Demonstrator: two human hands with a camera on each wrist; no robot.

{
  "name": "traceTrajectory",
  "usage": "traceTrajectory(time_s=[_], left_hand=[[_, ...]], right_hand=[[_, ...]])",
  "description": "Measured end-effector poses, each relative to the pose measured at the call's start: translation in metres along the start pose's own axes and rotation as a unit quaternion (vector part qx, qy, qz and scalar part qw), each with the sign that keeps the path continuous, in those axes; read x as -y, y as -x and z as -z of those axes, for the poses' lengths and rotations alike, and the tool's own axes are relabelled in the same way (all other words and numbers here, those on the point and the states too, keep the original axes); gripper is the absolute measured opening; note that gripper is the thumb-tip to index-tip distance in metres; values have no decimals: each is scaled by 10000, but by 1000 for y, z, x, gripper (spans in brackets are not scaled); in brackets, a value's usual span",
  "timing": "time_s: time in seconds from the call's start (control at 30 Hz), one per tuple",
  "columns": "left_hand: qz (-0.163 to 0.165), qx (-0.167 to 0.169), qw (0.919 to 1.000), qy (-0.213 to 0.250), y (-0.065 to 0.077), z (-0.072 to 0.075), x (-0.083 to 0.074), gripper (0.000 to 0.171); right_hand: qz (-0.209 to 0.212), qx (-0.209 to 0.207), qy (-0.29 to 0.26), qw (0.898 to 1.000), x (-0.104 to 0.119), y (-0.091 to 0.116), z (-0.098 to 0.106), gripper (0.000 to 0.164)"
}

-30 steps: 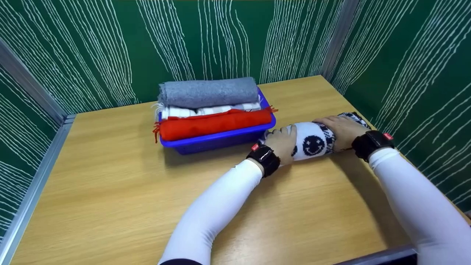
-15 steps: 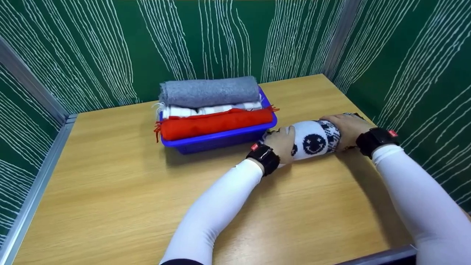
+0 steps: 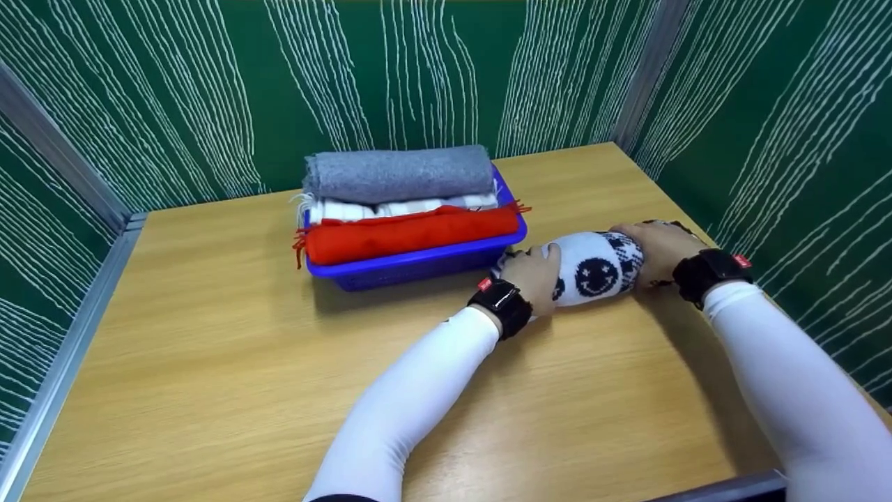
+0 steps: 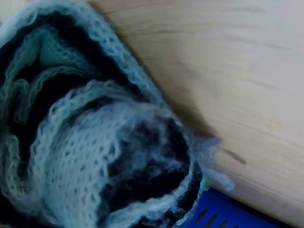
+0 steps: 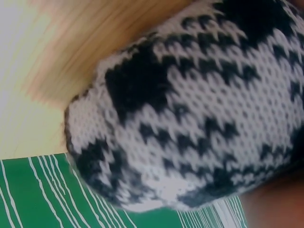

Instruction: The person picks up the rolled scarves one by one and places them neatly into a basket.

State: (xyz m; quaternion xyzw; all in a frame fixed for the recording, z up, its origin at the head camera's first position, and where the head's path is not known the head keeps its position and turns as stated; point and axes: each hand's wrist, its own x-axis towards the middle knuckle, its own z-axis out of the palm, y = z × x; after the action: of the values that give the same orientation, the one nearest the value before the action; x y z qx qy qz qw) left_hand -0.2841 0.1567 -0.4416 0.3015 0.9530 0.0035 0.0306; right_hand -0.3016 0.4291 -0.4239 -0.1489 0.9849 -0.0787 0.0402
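A rolled knit scarf, white with black patterns and a smiley face, lies on the table at the right in the head view. Curled over its left end is my left hand. My right hand grips the right end, thumb side toward the middle. The left wrist view looks into the spiral layers of the scarf at its end, close to the basket. In the right wrist view the other end of the scarf fills most of the picture. Both palms and the scarf's underside are hidden.
Left of the scarf stands a blue basket holding a red roll with fringes, a white checked cloth and a grey roll. Green walls with white lines enclose the wooden table at the back and sides.
My right hand has shifted slightly to the right along the scarf, showing more of the pattern beside the smiley. The left hand stays nearly in place, and the basket stands as before.
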Motion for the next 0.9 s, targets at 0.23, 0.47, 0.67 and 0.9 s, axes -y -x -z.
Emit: traceTrajectory(time_s=[0.23, 0.47, 0.67, 0.9], left_hand=[[142, -126, 9996, -232, 5, 5, -4, 96], [72, -260, 9990, -367, 4, 4, -5, 92], [-2, -455, 9985, -305, 7, 8, -4, 85], [-31, -583, 9982, -166, 13, 13, -7, 81]], right_hand=[[-98, -88, -54, 9999, 2, 2, 0, 91], [-132, -134, -100, 9998, 5, 7, 3, 91], [-49, -286, -29, 9996, 4, 11, 4, 89], [-95, -307, -25, 9995, 6, 13, 11, 84]])
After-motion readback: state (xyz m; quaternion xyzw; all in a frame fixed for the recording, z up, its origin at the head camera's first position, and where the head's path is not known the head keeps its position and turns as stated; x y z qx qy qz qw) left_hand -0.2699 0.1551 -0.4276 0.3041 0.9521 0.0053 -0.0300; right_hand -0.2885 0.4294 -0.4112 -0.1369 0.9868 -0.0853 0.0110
